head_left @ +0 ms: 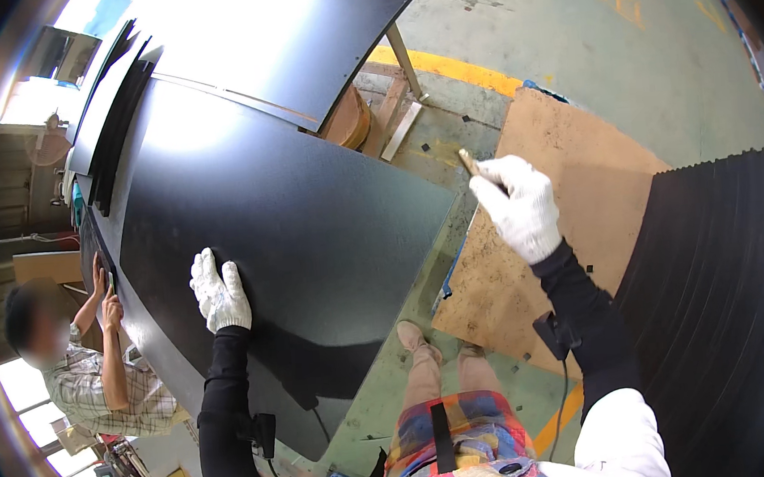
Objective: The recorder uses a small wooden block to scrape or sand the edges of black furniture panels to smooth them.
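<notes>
My left hand [221,291], in a white knit glove, has its fingers stretched out over a large black sheet [344,214] and seems to lie flat on it. My right hand [519,205], gloved the same way, is closed around a short tan stick-like tool [468,162]. The tool's end sticks out past the thumb, and its exact kind does not show. This hand is held to the right of the black sheet, above a brown board [563,148].
A co-worker [110,376] on the left holds both hands at the black sheets' edge. More black sheets [114,134] lean at the upper left. A stack of black sheets with ridged edges [719,302] stands at the right. A brown round block [350,120] sits under the table.
</notes>
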Action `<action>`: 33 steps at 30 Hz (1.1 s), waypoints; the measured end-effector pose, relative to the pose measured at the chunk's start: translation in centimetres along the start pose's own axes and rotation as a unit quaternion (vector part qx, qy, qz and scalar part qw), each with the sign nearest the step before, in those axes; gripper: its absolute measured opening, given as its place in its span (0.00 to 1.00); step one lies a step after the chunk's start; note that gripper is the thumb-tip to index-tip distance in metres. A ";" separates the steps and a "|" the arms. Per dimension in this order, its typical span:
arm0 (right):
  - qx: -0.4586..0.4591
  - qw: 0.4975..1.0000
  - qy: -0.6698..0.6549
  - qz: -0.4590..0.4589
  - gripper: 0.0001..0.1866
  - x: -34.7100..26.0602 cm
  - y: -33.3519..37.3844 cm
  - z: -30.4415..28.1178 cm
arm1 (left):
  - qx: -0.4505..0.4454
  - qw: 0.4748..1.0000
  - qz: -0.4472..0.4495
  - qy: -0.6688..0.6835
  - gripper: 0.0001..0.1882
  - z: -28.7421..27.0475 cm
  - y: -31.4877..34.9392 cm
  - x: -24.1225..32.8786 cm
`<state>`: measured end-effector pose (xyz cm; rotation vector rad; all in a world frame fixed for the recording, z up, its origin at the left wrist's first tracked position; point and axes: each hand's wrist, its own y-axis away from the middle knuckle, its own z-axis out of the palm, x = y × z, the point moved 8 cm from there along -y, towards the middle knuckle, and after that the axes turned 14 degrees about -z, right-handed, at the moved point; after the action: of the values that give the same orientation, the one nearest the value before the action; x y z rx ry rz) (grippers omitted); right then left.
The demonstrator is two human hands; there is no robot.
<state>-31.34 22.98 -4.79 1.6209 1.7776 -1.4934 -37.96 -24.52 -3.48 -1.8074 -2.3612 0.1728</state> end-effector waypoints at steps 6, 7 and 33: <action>-0.167 0.971 -0.119 -0.125 0.05 -9.0 3.4 5.6 | 0.001 1.000 0.000 0.002 0.30 -0.2 0.2 -0.1; -0.183 0.968 -0.065 -0.157 0.05 -8.8 2.9 5.3 | 0.001 1.000 0.000 0.003 0.30 -0.1 0.2 -0.1; 0.041 0.786 -0.517 0.336 0.04 3.5 4.8 4.9 | 0.020 1.000 0.012 0.014 0.29 0.2 1.2 0.0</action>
<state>-30.21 19.97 -11.83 0.9056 0.4566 -1.5713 -36.88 -24.21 -3.87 -1.8083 -2.3014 0.1962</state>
